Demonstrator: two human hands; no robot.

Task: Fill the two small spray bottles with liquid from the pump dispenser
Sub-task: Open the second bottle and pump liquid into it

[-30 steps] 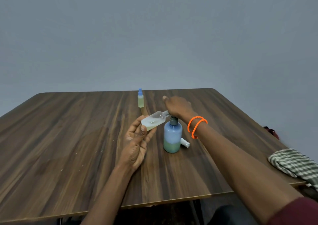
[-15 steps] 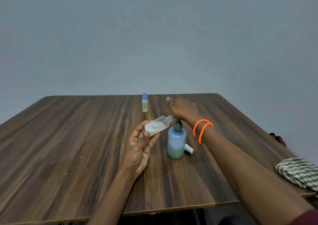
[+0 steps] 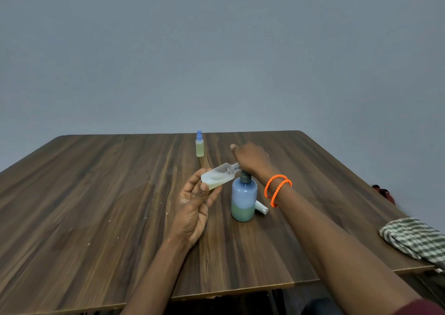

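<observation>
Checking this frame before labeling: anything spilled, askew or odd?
No spill visible. A white spray cap lies loose on the table behind the pump dispenser; the open bottle in the left hand is tilted for filling.

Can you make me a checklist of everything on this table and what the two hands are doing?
Surface: brown wooden table, bare wood over most of it.
Job's things: open spray bottle tilted, neck at the pump dispenser; capped spray bottle upright further back, holding yellowish liquid.
Clutter: white cap lying behind the dispenser; checked cloth on the right edge.
Hands: left hand holds the open bottle; right hand presses the pump top.
Cables: nothing seen.
Surroundings: plain grey wall; red object past the table's right edge, unclear.
</observation>
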